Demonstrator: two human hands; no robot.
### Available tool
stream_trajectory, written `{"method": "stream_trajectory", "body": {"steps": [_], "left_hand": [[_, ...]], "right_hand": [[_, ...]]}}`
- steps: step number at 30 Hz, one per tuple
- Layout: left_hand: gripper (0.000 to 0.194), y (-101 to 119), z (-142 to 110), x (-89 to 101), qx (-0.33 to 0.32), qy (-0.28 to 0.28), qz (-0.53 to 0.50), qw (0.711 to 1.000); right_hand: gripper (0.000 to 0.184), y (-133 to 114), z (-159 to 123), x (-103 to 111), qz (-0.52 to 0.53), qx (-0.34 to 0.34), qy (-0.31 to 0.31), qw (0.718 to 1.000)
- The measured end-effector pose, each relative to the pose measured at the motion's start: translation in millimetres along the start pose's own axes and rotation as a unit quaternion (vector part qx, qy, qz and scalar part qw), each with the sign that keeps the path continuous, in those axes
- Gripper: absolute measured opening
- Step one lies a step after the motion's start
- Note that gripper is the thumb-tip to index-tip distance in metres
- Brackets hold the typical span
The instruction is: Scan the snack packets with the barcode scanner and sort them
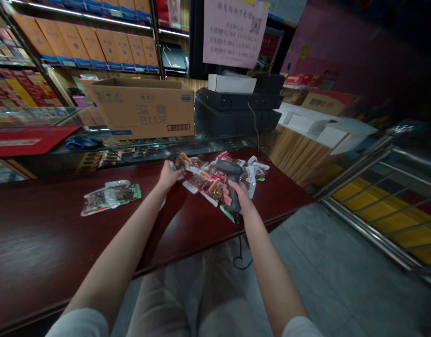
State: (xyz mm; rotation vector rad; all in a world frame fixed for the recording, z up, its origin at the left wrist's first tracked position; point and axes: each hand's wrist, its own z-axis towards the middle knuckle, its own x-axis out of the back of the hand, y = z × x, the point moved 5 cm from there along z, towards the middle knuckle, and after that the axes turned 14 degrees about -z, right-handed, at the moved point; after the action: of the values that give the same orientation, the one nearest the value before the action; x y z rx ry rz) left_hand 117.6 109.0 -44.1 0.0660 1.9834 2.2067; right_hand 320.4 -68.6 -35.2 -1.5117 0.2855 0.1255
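The left hand (170, 175) is pinching the near end of a snack packet (183, 161) at the left edge of the loose pile (218, 177); blur at the fingertips is leaving the exact grip uncertain. That packet is lying ahead and slightly to the right of the left hand, its long axis apparently slanting away toward the pile. The right hand (236, 196) is wrapping its fingers around the upright handle of a dark scanner (229, 169) — the head is pointing leftward across the pile, toward the left hand. The left hand is the nearer one to the packet, the scanner being just beyond it over the pile.

Separate packets (112, 196) are lying flat, well to the left. All are resting on a glossy, dark red table (43, 229). Behind it, a glass counter (138, 145) is supporting an open carton (145, 110), a mouse (82, 142) and a red folder (29, 139). Stocked shelves (96, 69) are standing farther back — a metal railing (362, 236) is bounding the right side.
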Motion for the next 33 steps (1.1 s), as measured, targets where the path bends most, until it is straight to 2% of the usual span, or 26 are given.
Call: {"method": "stream_trajectory", "body": {"steps": [3, 7, 10, 13, 18, 29, 31, 33], "left_hand": [[0.044, 15, -14, 23.7, 0.016, -0.035, -0.086, 0.996], [0.044, 33, -37, 49.3, 0.008, -0.066, -0.093, 0.993], [0.042, 34, -45, 66.1, 0.003, -0.042, -0.104, 0.994], [0.042, 28, -44, 79.2, 0.003, -0.010, -0.104, 0.994], [0.044, 24, -40, 87.2, 0.021, 0.007, -0.101, 0.995], [0.042, 24, -39, 84.8, 0.019, 0.004, -0.060, 0.998], [0.040, 24, -38, 85.3, 0.015, 0.004, -0.033, 0.999], [0.037, 28, -39, 89.3, -0.003, 0.013, 0.053, 0.998]], "right_hand": [[0.035, -4, -1, -9, -0.018, -0.009, -0.012, 1.000], [0.032, -10, 3, -44, -0.043, -0.020, -0.048, 0.998], [0.035, -7, 13, -75, -0.066, -0.049, -0.084, 0.993], [0.036, 0, 24, -93, -0.090, -0.079, -0.094, 0.988], [0.040, 8, 28, -101, -0.113, -0.088, -0.108, 0.984], [0.038, 9, 19, -108, -0.127, -0.081, -0.111, 0.982], [0.038, 9, 18, -108, -0.118, -0.081, -0.117, 0.983], [0.040, 8, 17, -104, -0.114, -0.079, -0.114, 0.984]]}}
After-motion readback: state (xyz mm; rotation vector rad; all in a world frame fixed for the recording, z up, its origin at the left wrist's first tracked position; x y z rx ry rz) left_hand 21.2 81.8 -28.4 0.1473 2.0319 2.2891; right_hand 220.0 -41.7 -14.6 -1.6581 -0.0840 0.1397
